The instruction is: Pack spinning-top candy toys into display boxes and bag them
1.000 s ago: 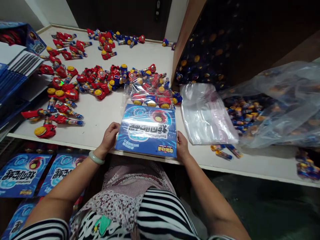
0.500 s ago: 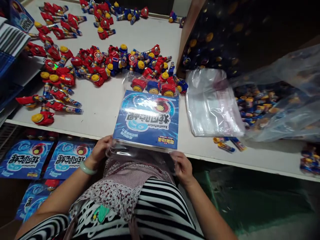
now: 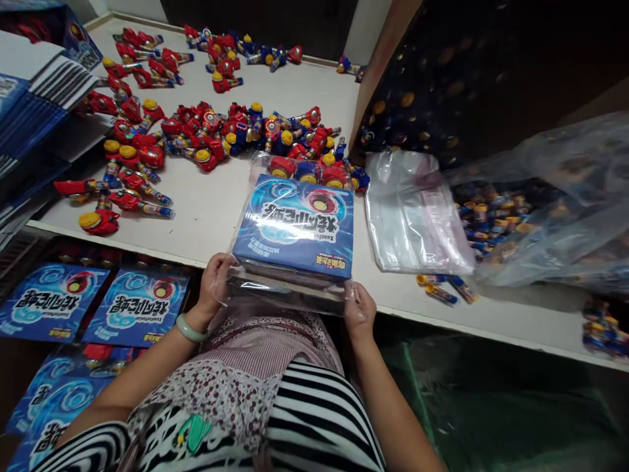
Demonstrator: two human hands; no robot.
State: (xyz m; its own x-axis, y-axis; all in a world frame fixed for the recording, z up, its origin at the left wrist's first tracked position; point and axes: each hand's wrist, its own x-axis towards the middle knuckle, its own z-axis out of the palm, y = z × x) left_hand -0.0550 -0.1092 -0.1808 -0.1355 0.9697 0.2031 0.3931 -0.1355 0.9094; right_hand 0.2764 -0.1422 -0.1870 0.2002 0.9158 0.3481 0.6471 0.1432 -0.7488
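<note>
A blue printed box lies at the table's front edge inside a clear plastic bag. Red and blue toys stick up at its far end, under the film. My left hand, with a pale bangle on its wrist, is closed on the bag's near left corner. On the other side, my right hand pinches the near right corner. Between them the loose end of the bag hangs over the edge, and both hands stay just off the box itself.
Many red, blue and yellow toys are spread over the white table. Flat clear bags lie to the right, beside a large bag of small parts. Folded boxes are stacked at left. Packed boxes sit below the table.
The bag's open end has come up toward the box's near side, and the box's front face now shows. My hands have risen slightly with the film. The camera view has shifted.
</note>
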